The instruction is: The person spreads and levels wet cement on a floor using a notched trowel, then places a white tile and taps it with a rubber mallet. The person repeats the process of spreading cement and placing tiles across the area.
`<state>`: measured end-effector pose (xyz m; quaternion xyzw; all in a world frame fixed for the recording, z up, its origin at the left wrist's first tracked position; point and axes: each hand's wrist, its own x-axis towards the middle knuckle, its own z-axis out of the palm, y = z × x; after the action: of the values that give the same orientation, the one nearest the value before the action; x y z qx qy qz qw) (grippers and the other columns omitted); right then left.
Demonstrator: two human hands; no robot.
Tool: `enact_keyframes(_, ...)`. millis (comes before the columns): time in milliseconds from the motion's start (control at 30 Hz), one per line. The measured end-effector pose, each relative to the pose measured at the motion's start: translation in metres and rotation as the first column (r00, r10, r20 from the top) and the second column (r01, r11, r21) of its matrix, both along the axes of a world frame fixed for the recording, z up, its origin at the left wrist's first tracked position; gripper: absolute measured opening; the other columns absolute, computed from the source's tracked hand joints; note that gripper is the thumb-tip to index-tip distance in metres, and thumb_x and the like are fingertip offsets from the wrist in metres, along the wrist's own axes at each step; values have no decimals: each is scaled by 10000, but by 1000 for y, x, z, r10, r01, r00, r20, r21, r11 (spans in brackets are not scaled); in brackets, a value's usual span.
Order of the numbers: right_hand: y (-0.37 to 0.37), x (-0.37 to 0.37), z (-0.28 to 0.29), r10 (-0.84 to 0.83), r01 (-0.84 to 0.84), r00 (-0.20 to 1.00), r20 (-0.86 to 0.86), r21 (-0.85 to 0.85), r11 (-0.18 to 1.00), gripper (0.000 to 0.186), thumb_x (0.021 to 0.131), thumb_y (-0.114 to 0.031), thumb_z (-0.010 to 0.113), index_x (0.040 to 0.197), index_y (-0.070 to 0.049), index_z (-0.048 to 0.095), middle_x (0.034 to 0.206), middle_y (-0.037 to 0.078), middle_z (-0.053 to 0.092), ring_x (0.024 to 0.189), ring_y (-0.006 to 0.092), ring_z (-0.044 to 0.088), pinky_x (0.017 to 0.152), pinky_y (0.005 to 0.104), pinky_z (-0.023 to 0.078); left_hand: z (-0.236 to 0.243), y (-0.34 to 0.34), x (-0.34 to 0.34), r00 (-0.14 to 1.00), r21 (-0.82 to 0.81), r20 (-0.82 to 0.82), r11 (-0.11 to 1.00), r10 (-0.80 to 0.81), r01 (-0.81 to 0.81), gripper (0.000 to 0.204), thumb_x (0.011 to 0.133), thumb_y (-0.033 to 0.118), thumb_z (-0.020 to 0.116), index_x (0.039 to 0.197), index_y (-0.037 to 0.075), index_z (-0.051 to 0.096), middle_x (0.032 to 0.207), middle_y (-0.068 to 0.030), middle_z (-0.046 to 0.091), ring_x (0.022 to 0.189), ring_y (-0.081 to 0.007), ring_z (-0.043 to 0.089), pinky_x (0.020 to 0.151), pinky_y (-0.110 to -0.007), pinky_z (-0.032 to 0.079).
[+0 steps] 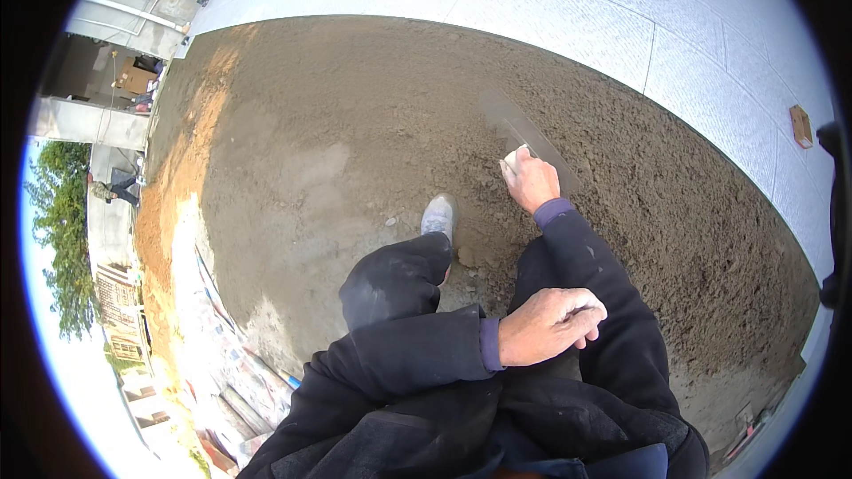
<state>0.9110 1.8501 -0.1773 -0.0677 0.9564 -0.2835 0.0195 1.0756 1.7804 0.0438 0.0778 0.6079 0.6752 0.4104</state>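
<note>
My right hand (531,178) is closed on the pale handle of a flat metal trowel (559,162), whose blade lies on grey-brown mortar, smoother to the left and coarse and crumbly to the right. My left hand (546,326) is curled closed over my right thigh, with nothing visible in it. One pale shoe (438,214) stands on the mortar (266,168) between my hands and the smoother patch.
Pale paving slabs (586,0) border the mortar above and right, with a small cardboard box (800,127) on them. At left are orange soil (160,222), crumpled sheeting (232,355), a concrete building (133,18) and another person (114,191) in the distance.
</note>
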Motion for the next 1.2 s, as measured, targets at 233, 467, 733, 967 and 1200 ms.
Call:
enact_keyframes(233,15,-20,-45,-255,252,966,39,54,966,472,1020,-480,624,976,-11,618,892,287,742,875,472,734,806,555,582,-15,3,-9,996,-42,-43,996,75,-77,300,1090,247,553,1100,-25,677,883,-91,720,752,-159,713,699,-310,561)
enact_keyframes(467,284,114,-84,-462,466,884,-73,218,858,443,1057,-442,597,990,-4,592,947,318,696,920,528,661,761,601,519,-53,27,-18,971,5,-228,997,76,-76,261,1044,182,531,936,-18,660,821,-115,720,683,-188,710,633,-347,547)
enact_keyframes(733,491,215,-71,-548,570,819,-168,343,747,374,1079,-400,572,956,-58,659,850,240,677,795,454,692,667,538,540,-38,-12,-10,925,-208,-289,926,249,-314,298,1031,236,547,982,-29,673,803,-94,728,661,-193,707,653,-348,563)
enact_keyframes(967,436,221,-61,-709,615,700,83,434,658,537,1018,-542,600,977,-7,638,974,314,735,1005,481,711,882,541,570,25,-8,-17,968,-277,-234,948,93,-158,272,1090,176,587,1188,-60,680,987,-102,724,886,-144,690,826,-287,554)
enact_keyframes(1200,414,198,-37,-615,464,772,161,519,718,447,1046,-455,587,1002,-19,676,978,237,750,961,428,737,851,510,592,-34,39,-26,928,-103,-260,948,266,-301,296,1100,166,564,1262,-62,658,1022,-131,738,890,-177,719,817,-298,562)
